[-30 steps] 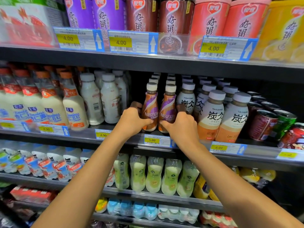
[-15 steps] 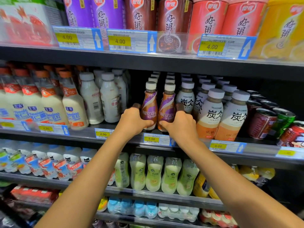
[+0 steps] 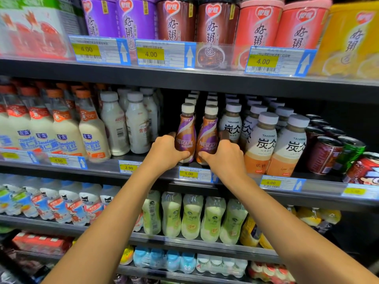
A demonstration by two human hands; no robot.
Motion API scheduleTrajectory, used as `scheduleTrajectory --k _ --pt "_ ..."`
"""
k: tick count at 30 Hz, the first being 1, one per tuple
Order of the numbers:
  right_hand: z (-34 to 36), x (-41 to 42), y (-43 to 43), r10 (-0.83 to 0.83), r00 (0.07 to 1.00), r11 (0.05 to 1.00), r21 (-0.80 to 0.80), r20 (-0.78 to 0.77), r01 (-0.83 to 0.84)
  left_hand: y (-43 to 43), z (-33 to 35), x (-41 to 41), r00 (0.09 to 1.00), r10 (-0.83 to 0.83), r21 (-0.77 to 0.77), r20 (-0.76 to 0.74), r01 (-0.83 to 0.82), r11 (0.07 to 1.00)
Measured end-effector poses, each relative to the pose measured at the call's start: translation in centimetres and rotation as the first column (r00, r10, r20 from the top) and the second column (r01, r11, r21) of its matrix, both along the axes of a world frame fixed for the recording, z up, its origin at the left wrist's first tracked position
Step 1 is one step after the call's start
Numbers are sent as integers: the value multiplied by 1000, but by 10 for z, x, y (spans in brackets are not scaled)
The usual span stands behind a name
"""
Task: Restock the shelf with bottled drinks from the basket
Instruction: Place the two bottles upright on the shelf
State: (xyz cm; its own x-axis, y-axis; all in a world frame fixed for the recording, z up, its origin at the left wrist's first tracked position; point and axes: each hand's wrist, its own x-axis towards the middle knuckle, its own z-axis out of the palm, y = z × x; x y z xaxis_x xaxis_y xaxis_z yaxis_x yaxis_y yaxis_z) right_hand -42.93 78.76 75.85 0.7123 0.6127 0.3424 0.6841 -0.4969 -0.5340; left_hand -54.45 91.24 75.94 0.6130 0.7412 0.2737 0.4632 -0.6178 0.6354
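Middle shelf (image 3: 103, 169), front edge: left Nescafé bottle (image 3: 185, 136) and right Nescafé bottle (image 3: 208, 138), upright, between milk bottles (image 3: 137, 130) and Tanbing bottles (image 3: 260, 144). Left grip (image 3: 164, 153) wrapped round the one, right grip (image 3: 225, 157) round the other. Risks toppling tight-packed neighbours or tipping a bottle off the lip if pushed unevenly.

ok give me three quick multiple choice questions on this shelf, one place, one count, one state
1. The Nescafe bottles stand: A) on the top shelf B) between the white milk bottles and the Tanbing bottles C) in a basket.
2. Bottles the hands grip: A) one B) four C) two.
3. The right hand is: A) curled round a bottle B) flat and open C) out of view.
Key: 1 B, milk on their left, Tanbing on their right; 2 C, left hand and right hand hold one each; 3 A, thumb and fingers wrap its lower half.
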Motion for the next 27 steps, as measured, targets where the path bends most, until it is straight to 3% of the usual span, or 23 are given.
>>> scheduleTrajectory --k 27 --pt "-2 2 2 -14 1000 1000 -3 13 14 1 -3 1 999 -16 -10 30 17 1000"
